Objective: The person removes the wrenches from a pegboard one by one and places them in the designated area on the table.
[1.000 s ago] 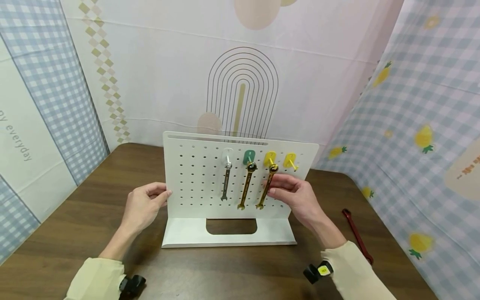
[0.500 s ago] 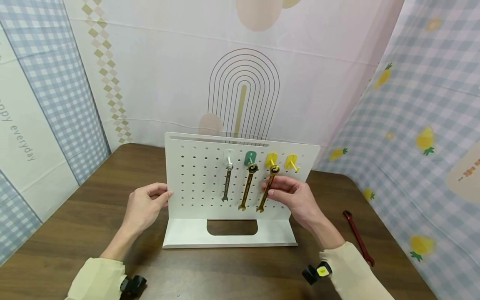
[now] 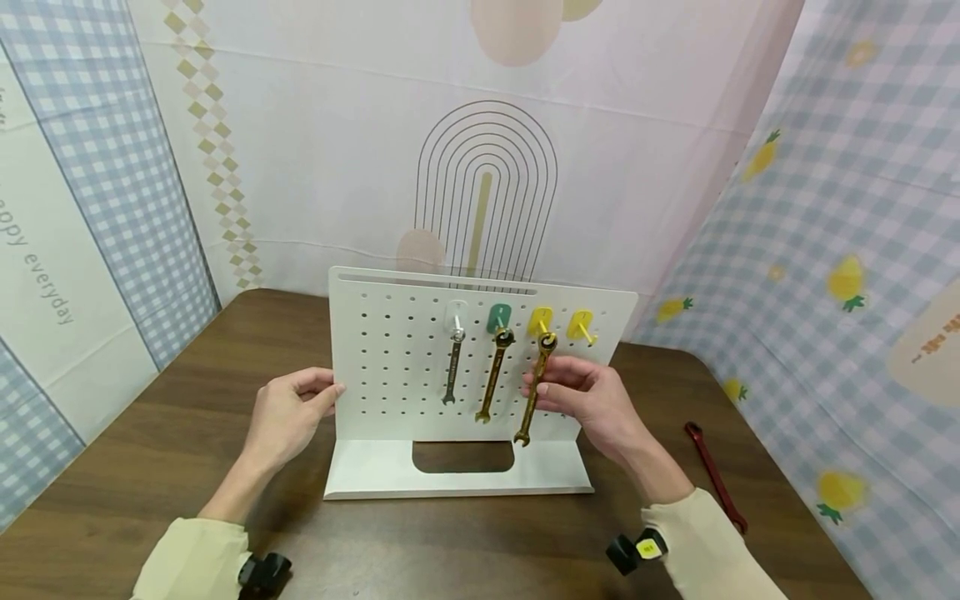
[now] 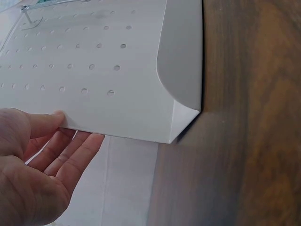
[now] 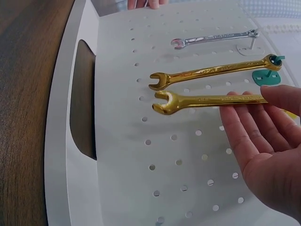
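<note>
Pinching gold combination wrench [image 3: 528, 412] between thumb and fingers of right hand [image 3: 590, 392], with ring end above fingertips at yellow hook [image 3: 537, 318] and open end below; can't tell seating on peg. Gripping edge of white pegboard [image 3: 397, 375] with left hand [image 3: 287, 414], thumb on front face, fingers behind. Seeing second gold wrench [image 3: 492, 379] on green hook [image 3: 498, 317] and silver wrench [image 3: 452, 371] on clear hook [image 3: 456, 312], left of right fingertips; red wrench [image 3: 714, 475] on wooden table [image 3: 420, 550], well right.
</note>
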The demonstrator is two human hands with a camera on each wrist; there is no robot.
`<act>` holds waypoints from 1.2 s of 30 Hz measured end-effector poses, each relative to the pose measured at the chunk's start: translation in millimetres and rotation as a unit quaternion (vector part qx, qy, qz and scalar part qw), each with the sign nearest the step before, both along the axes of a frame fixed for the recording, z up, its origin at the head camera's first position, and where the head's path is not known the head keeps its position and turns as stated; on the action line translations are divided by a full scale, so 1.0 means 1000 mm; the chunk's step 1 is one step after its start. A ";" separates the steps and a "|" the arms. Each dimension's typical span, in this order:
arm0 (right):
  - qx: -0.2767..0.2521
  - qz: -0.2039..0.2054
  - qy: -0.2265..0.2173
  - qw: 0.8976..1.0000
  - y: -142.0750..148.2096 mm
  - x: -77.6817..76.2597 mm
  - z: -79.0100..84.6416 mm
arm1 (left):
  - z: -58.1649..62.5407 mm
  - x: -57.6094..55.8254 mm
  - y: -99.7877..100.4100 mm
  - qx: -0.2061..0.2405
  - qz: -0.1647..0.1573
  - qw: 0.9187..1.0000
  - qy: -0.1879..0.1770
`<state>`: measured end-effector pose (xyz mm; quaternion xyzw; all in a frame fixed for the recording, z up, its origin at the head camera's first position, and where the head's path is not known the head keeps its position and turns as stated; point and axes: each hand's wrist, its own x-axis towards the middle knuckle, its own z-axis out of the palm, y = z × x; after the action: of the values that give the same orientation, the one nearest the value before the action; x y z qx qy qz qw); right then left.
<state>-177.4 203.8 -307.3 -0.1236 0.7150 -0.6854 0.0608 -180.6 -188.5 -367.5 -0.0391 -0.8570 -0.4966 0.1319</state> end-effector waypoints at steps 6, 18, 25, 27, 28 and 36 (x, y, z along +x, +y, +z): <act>0.005 -0.006 0.002 1.000 -0.002 0.003 0.002 | 0.000 0.001 0.000 -0.001 0.001 1.000 -0.003; 0.027 -0.020 0.010 0.999 -0.002 0.009 0.006 | -0.001 0.000 0.000 0.002 0.000 1.000 0.002; 0.027 -0.023 0.010 0.999 -0.002 0.013 0.010 | -0.001 0.000 -0.001 0.000 0.002 1.000 -0.001; 0.022 -0.023 0.006 0.999 -0.002 0.014 0.011 | -0.001 -0.001 -0.001 -0.001 0.003 1.000 0.000; 0.020 -0.023 0.003 1.000 -0.002 0.014 0.011 | -0.002 -0.001 -0.001 -0.002 0.003 1.000 0.000; -0.004 -0.023 -0.014 1.000 0.000 0.017 0.014 | -0.002 -0.001 -0.001 -0.002 0.002 1.000 0.002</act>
<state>-160.8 204.0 -293.0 -0.0976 0.7138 -0.6914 0.0546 -181.6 -189.0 -369.1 -0.0385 -0.8580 -0.4942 0.1343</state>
